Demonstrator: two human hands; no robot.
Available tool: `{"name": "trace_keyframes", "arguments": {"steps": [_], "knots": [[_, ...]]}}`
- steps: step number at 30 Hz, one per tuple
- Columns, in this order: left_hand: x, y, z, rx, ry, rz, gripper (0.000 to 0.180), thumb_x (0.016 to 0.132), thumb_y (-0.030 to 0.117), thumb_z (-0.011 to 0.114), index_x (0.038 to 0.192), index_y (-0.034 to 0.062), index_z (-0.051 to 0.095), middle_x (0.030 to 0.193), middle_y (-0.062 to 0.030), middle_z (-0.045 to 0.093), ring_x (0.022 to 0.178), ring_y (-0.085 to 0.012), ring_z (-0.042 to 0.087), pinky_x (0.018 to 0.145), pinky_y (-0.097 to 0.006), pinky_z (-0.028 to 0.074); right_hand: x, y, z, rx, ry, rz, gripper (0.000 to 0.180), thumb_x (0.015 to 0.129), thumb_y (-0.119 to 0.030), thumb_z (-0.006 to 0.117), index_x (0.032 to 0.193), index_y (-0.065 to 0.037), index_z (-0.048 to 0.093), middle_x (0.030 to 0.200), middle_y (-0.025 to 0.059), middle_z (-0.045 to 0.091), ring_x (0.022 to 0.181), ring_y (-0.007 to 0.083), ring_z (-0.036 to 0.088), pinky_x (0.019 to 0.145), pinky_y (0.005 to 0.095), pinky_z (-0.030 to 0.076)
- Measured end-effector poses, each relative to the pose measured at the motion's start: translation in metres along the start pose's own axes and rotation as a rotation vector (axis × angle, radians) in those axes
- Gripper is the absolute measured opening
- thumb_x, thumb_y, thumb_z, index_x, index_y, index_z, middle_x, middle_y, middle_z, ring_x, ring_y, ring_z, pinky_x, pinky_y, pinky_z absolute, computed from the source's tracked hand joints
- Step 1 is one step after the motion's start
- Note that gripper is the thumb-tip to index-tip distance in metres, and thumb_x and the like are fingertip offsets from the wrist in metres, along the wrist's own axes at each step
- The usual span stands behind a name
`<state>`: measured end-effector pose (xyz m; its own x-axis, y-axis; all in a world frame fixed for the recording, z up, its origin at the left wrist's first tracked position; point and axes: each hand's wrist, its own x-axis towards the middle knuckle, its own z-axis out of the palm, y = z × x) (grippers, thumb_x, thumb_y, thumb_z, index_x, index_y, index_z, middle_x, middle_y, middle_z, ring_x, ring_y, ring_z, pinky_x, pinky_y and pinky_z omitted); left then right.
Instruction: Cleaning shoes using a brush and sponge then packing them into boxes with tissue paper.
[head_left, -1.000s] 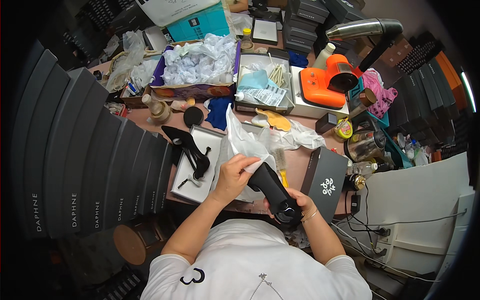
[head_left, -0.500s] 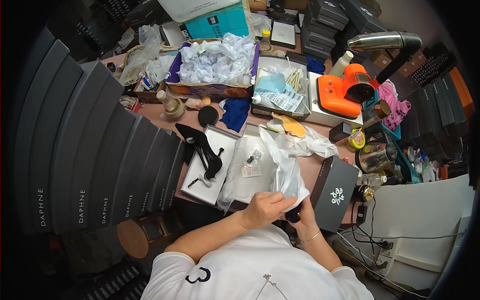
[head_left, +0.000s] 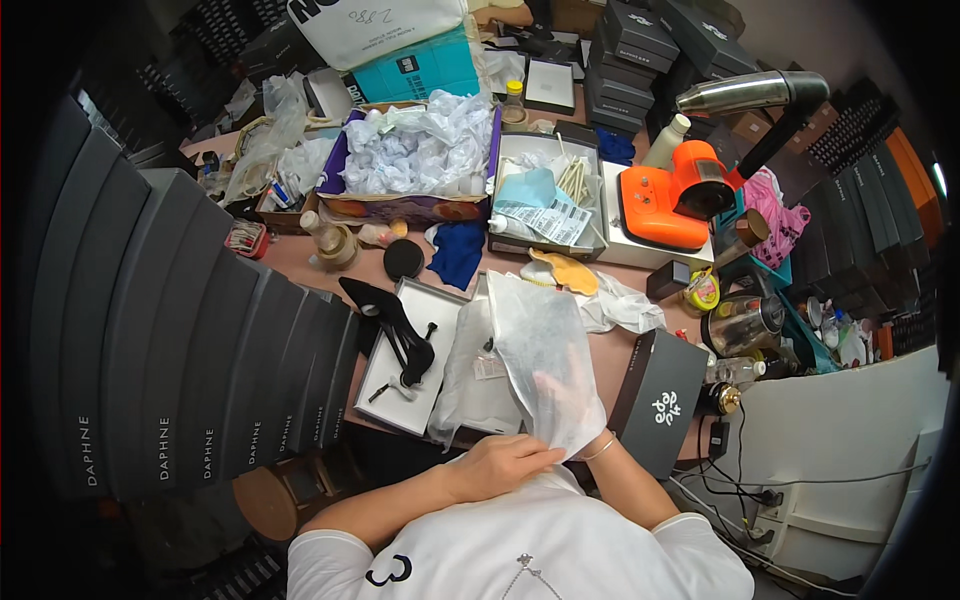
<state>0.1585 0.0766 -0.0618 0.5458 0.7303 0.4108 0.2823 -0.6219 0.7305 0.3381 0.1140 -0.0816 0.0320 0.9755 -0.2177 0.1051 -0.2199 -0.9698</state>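
A white, thin cloth bag (head_left: 545, 330) stands up in front of my body. Its lower edge is pinched in the closed fingers of my left hand (head_left: 500, 466). My right hand (head_left: 598, 442) is inside the bag up to the wrist. Its outline shows faintly through the cloth, but the fingers and anything in them are hidden. Behind the bag lies an open shoe box lined with white tissue (head_left: 462, 375), a small clear packet (head_left: 488, 364) on the tissue. Left of it, a black high-heeled shoe (head_left: 408, 345) rests in a shallow white box lid (head_left: 378, 380).
A dark shoe box (head_left: 655, 400) stands right of the bag. Stacked grey boxes (head_left: 190, 350) wall off the left. Farther back are a carton of crumpled paper (head_left: 420, 150), a tray of sticks and packets (head_left: 545, 220), and an orange machine with a metal pipe (head_left: 665, 205).
My right hand, earlier holding a dark rounded object beside the bunched bag, has gone inside the bag. The bag is now spread upward, and my left hand has shifted slightly down and left.
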Motion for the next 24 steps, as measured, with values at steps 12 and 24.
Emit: {"name": "trace_keyframes", "arguments": {"steps": [12,24], "knots": [[-0.01,-0.068,-0.062,-0.835,1.031,-0.673,0.059,0.079,0.016,0.073,0.128,-0.0015,0.045,0.119,-0.0133,0.057,0.103,-0.0232,0.06,0.089,-0.036,0.05,-0.016,0.011,0.029,0.02,-0.182,-0.227,0.066,0.088,-0.025,0.061,0.143,-0.005,0.031,0.139,0.0221,0.041,0.131,0.0322,0.039,0.102,0.0393,0.037],[0.031,-0.217,0.059,0.546,-0.631,-0.442,0.031,0.076,-0.001,0.058,0.106,0.0018,0.061,0.101,-0.0163,0.057,0.1,-0.0341,0.058,0.086,-0.041,0.048,-0.013,0.027,-0.063,0.543,0.311,0.006,0.061,0.087,-0.027,0.061,0.135,0.0,0.034,0.128,0.0132,0.048,0.116,0.0232,0.05,0.098,0.0369,0.042]]}}
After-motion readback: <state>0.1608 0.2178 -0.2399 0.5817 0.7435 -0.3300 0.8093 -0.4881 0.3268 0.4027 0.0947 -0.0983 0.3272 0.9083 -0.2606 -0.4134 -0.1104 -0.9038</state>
